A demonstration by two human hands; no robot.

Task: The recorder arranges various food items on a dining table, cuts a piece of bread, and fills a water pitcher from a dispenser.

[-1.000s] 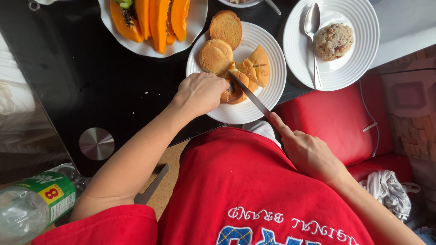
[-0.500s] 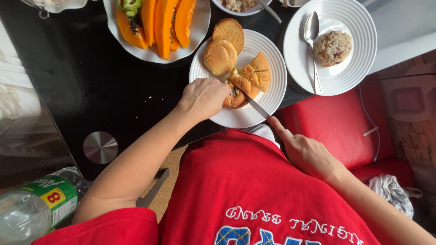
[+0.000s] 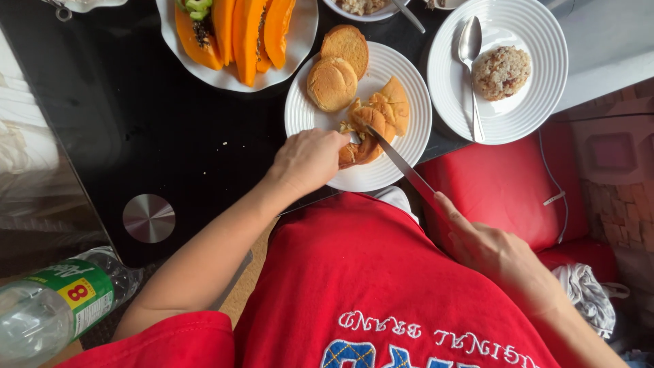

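My left hand (image 3: 308, 161) grips a piece of the cut round bread (image 3: 355, 151) at the near edge of a white ribbed plate (image 3: 306, 116). My right hand (image 3: 494, 253) holds a table knife (image 3: 402, 163) by its handle, forefinger along it. The blade tip rests in the cut bread pieces (image 3: 385, 109) at the plate's middle. Two whole round bread buns (image 3: 332, 83) lie at the plate's far side.
A plate of orange papaya slices (image 3: 235, 34) stands at the far left. A white plate (image 3: 538, 41) with a spoon (image 3: 470, 61) and a rice mound (image 3: 501, 71) is at the right. A plastic bottle (image 3: 54, 303) lies bottom left, a red seat (image 3: 518, 177) to the right.
My right hand has drawn the knife back toward me and to the right. My left hand has slid a little nearer along the plate with the bread piece.
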